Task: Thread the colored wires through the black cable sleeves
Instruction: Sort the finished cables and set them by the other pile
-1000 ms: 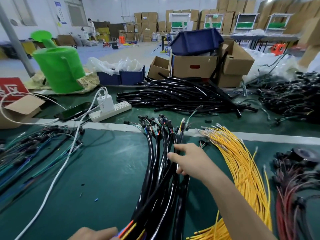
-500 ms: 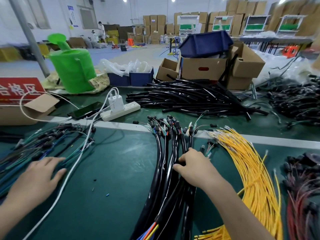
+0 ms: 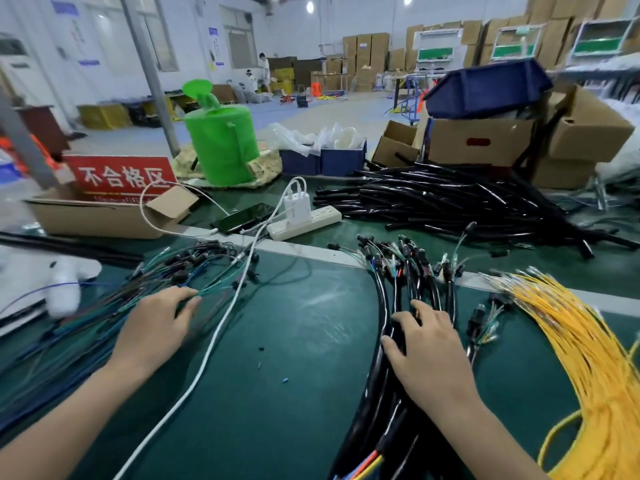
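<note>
Black cable sleeves lay bundled near right on the green table under the flat, spread right hand, while the left hand touched loose coloured wires at left with straight fingers, farther in than half a second before, and beyond them spare sleeves were heaped before the warehouse's cardboard boxes.

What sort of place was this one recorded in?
Most likely a wire-harness assembly workshop in a factory hall: a green workbench carries bundles of yellow wires and a heap of black sleeves, and stacked cartons line the far wall.
</note>
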A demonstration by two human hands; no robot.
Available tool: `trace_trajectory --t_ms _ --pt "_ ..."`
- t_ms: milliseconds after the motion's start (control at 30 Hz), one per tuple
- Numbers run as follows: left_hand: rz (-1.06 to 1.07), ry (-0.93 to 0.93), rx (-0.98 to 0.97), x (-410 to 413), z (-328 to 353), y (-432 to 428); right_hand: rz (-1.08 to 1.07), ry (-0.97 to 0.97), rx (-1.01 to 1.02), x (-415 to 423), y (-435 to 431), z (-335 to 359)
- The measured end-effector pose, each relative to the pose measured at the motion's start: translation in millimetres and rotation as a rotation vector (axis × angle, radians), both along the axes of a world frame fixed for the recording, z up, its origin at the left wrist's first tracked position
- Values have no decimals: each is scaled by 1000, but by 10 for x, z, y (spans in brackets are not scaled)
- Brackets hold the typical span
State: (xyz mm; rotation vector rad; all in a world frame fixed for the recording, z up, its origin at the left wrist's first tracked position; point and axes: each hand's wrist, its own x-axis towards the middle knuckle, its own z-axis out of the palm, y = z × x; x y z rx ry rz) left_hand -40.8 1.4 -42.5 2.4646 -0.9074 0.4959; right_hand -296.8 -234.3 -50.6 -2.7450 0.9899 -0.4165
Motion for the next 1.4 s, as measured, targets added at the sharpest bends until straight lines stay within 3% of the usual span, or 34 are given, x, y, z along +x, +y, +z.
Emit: trace_trajectory --t_ms 233,333,400,533,700,900,1000,1067,1167,1400 --pt "161 -245 -77 260 292 183 -5 -35 8 10 -19 -22" --pt "178 -222 -122 396 427 272 -4 -49 21 12 -6 -33" --pt "166 -82 -256 506 501 264 -7 -50 24 11 -3 -42" --pt "75 415 -573 633 736 269 -7 -69 30 3 -14 -54" --pt "-272 622 -706 -255 930 -102 12 -73 63 -6 -25 -44" --pt "-615 818 -625 -1123 888 -830 151 -593 646 -87 -24 432" --pt "-769 878 -489 -1448 768 -1109 50 -822 1153 -132 -137 663" --pt "-829 904 -409 -1588 704 -1221 -31 -929 1341 -205 -241 751" --pt "-859 928 -359 -1678 618 -1271 -73 -1010 1430 -329 -380 826" --pt "-834 922 -231 -1602 415 -1159 -57 -1033 1381 -452 -545 876"
